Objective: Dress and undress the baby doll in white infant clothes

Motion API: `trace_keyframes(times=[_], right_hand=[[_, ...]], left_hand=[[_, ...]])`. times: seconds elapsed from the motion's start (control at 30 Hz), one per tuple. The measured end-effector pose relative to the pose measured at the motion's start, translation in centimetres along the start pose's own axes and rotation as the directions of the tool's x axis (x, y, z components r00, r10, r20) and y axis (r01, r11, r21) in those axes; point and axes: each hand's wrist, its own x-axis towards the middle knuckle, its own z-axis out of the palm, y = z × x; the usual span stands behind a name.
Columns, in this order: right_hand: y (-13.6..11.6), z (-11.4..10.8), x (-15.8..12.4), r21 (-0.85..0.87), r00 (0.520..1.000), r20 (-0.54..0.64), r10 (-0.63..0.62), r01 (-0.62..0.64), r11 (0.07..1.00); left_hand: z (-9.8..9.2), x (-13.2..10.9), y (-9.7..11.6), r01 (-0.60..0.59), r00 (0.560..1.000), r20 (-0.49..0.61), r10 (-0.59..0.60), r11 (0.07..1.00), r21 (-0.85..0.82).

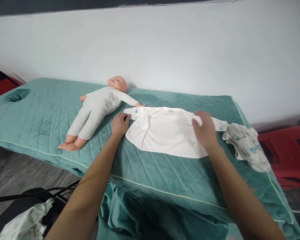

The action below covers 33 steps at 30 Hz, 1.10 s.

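A white baby shirt (168, 133) lies spread on a green quilted bed cover, with small printed figures on its sleeves. At the left sleeve's cuff, my left hand (120, 124) has its fingers curled closed on the fabric. My right hand (205, 130), slightly blurred, is over the shirt's right side near the other sleeve. Its thumb stands apart from the fingers, and I see nothing gripped there. A baby doll (97, 106) in a white cloth body lies on its back to the left, one hand close to the shirt's left sleeve.
A crumpled printed baby garment (247, 145) lies by the right sleeve, on the bed (160, 176). The bed has a hole (18, 95) at its left end. A white wall runs behind. Red plastic stools (287, 153) stand right; another printed cloth (27, 221) is lower left.
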Motion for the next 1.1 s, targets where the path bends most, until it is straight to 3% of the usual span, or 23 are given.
trace_keyframes(times=[0.1,0.17,0.27,0.33,0.63,0.9,1.0,1.1], right_hand=[[-4.4,3.8,-0.2,0.067,0.954,0.286,-0.090,0.074,0.995],[-6.1,6.2,0.2,-0.090,0.903,0.429,0.030,0.009,0.996],[-6.5,8.6,1.1,-0.340,0.862,0.460,0.213,-0.051,0.939],[-6.1,9.2,1.2,-0.405,0.869,0.442,0.222,-0.027,0.914],[-5.6,7.4,-1.4,-0.399,0.872,0.478,0.108,0.106,0.911],[-6.3,3.9,-8.5,-0.331,0.873,0.475,-0.107,0.291,0.898],[-6.6,2.2,-11.1,-0.295,0.857,0.489,-0.165,0.340,0.893],[-8.2,1.4,-11.2,-0.246,0.839,0.509,-0.194,0.358,0.901]], left_hand=[[-0.1,-0.3,0.0,-0.022,1.000,-0.009,0.022,1.000,-0.014],[-0.3,-0.6,0.0,-0.038,0.999,-0.013,0.037,0.999,-0.014],[-0.4,-1.0,0.0,-0.052,0.999,-0.011,0.052,0.999,-0.002],[-0.5,-1.2,0.0,-0.071,0.997,-0.002,0.071,0.997,0.001],[-1.1,-2.3,-0.3,-0.168,0.984,0.029,0.173,0.976,-0.137],[-1.5,-2.8,-0.3,-0.093,0.991,0.069,0.111,0.971,-0.220],[-2.8,-3.0,-0.6,-0.112,0.989,0.061,0.135,0.951,-0.286],[-5.8,-2.3,-2.4,-0.205,0.978,-0.023,0.208,0.936,-0.286]])
